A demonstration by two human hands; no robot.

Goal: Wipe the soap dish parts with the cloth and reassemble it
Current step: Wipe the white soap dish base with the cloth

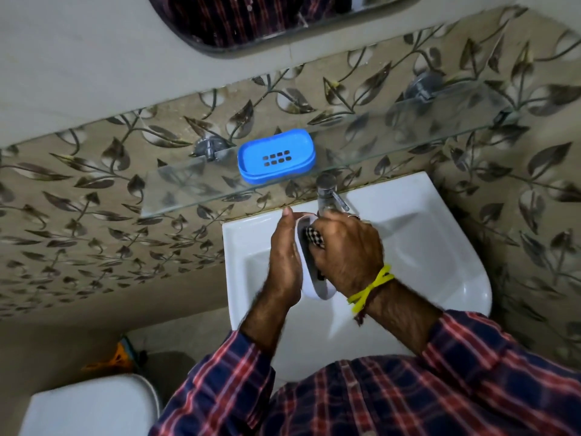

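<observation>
White tray (314, 287) wiped over the basin (440, 253).
Left hand (284, 256) cradles the tray edge-on; right hand (345, 250) clenches the cloth (314, 239); hard rubbing could slip it out.

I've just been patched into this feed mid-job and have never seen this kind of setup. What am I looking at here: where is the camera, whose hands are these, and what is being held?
There is no machine here: a person works with two bare hands. The single picture comes from a camera worn on the person's head, looking forward and down over a white washbasin with a tap at its back.

The left hand holds the white soap dish part on its edge over the basin. The right hand, with a yellow band at the wrist, presses a checked cloth into the hollow of that part, so both hands have a closed grip.

The blue soap dish part, with drain slots, lies on the glass shelf above the basin, so the dish is not yet reassembled. A mirror hangs above.
</observation>
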